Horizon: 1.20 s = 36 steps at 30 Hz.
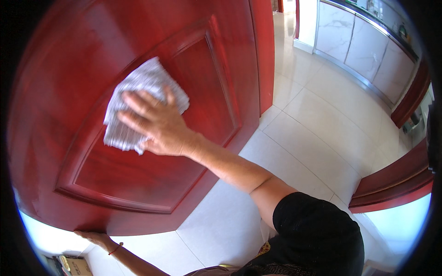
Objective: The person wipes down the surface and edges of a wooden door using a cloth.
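A white-and-grey striped cloth [152,76] lies pressed against the inset panel of a glossy red wooden door [207,92]. My right hand [159,122] covers the middle of the cloth, its fingers bent and spread, holding it to the wood. At the lower left, my left hand [97,238] grips the door's near edge. Some of its fingers are hidden by the door. A thin red cord bracelet [116,248] circles the left wrist.
Pale floor tiles [313,124] stretch right of the door. Marble-patterned cabinets [366,43] stand at the upper right under a dark countertop. A red door frame [391,179] rises at the right. A cardboard box [76,266] sits at the lower left.
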Motion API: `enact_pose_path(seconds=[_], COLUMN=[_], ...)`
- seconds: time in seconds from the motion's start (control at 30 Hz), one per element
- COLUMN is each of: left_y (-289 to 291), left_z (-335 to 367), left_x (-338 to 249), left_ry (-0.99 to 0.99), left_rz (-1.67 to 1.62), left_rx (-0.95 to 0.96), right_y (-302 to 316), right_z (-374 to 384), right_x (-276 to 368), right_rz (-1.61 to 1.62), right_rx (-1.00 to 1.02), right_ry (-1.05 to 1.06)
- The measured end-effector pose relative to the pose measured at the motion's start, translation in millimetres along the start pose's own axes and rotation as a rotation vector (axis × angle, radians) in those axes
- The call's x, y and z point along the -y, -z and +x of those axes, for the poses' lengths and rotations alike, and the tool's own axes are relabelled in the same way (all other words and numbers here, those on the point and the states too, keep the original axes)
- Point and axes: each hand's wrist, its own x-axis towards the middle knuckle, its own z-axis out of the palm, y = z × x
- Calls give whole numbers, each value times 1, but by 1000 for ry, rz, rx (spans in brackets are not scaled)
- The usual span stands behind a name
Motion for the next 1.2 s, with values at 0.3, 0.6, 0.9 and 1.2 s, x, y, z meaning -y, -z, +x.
enact_pose_path(seconds=[0.3, 0.6, 0.9, 1.2], left_y=[24, 20, 15, 17], left_z=[24, 20, 15, 16], left_x=[38, 20, 11, 14], left_ry=[-93, 88, 134, 42], left_rz=[-31, -226, -287, -132], left_rx=[64, 100, 130, 87], right_y=[5, -11, -78, -29], right_z=[4, -2, 9, 9], right_x=[-18, -73, 116, -13], right_rz=[-158, -248, -95, -255], right_rx=[-79, -546, -255, -459], right_ry=[-30, -640, 11, -136])
